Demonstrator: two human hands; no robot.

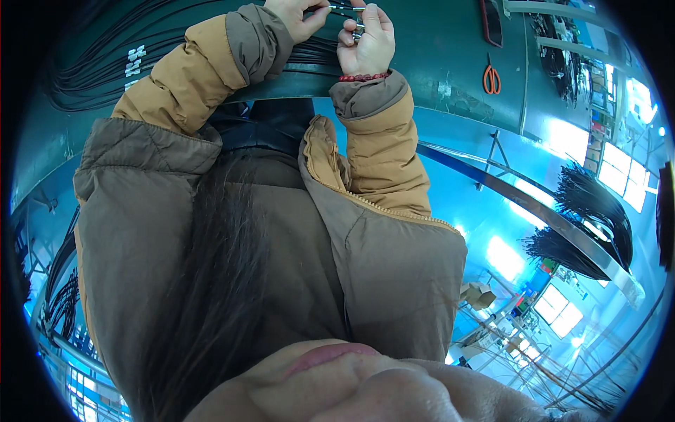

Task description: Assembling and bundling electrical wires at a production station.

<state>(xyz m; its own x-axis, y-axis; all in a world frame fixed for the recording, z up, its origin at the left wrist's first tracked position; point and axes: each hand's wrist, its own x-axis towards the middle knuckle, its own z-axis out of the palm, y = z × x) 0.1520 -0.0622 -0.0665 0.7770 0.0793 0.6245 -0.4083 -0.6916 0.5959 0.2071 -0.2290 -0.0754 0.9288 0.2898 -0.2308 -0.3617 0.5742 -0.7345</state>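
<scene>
Both hands work close together at the top edge, over the green tabletop [422,77]. My left hand [301,18] is closed, thumb and finger pinching a thin black cable near a small silver end [333,8]. To its right, my right hand [369,43] is closed on small silver metal fittings [358,29]; one is pinched at the fingertips, others sit in the curled fingers. The fingertips of the two hands almost meet. Part of the work is cut off by the frame's top edge. Black cables [309,58] lie beneath and beside the hands.
Small white pieces [133,62] lie on the cables at left. Orange-handled scissors [491,79] and a dark phone [491,22] lie to the right. Bundles of black cables [594,211] hang on a metal rail [534,204]. The table's front edge runs below my forearms.
</scene>
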